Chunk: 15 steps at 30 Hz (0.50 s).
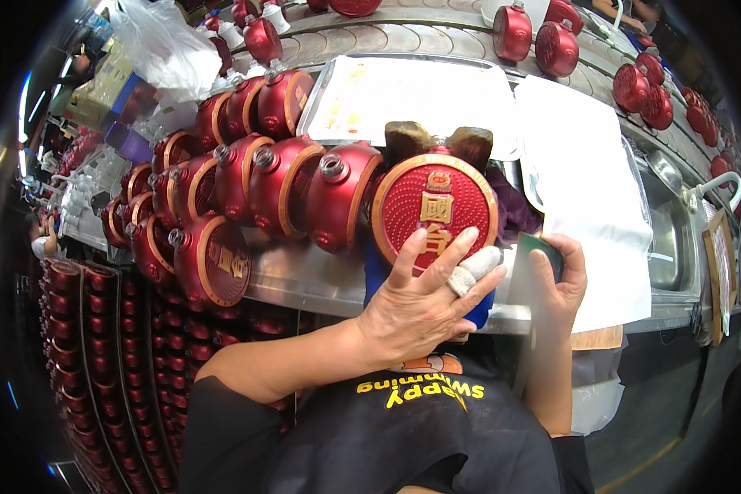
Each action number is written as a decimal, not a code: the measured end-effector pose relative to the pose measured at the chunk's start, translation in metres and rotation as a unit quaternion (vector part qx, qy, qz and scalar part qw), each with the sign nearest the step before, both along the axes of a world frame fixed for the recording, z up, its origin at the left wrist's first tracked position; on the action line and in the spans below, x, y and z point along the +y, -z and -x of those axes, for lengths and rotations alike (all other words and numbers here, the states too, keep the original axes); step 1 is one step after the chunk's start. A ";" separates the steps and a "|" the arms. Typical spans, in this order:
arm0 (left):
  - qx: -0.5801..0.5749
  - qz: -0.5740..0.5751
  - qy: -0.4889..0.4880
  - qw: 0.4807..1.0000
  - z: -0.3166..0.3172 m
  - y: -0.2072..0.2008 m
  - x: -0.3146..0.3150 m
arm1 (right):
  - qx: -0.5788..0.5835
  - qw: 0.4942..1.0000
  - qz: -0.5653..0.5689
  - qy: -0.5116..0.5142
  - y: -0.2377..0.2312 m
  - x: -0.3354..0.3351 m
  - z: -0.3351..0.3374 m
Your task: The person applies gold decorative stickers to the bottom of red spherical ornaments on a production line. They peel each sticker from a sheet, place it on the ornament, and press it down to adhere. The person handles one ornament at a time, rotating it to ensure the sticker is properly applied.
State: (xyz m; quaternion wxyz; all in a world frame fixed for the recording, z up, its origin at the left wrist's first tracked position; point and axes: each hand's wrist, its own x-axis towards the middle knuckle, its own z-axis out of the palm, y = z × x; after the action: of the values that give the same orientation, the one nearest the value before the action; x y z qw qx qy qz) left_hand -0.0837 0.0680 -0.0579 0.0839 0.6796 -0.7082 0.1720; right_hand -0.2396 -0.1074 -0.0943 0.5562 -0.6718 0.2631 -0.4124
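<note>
A round, flat-faced red bottle [436, 198] with an orange rim and raised gold characters stands in front of me. It sits between two brown worn pads [407, 140], with blue material [376, 276] under it. My left hand [420, 305] is open, fingers spread over the lower part of the bottle's face; one finger wears a whitish wrap [474, 271]. To the right of the bottle, my right hand [561, 284] pinches a thin dark green flat piece [538, 253], held apart from the bottle. Its exact kind is unclear.
Several matching red bottles [337, 198] stand close on the left. Behind lies a tray with white sheeting [420, 95]; a white cloth [593, 198] covers the right side. A conveyor [436, 37] carries bottles at the back. A metal sink [671, 239] is far right, and bottle racks [99, 354] fill the lower left.
</note>
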 end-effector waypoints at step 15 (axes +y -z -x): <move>0.117 0.030 -0.041 0.992 -0.085 -0.051 -0.049 | 0.029 0.996 -0.044 -0.071 -0.012 -0.001 -0.039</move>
State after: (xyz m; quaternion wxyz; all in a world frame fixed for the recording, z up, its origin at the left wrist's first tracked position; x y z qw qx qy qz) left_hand 0.0016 0.0193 -0.0072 0.1793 0.7203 -0.6599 0.1161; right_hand -0.2006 -0.1079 -0.0821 0.6052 -0.6755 0.2480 -0.3405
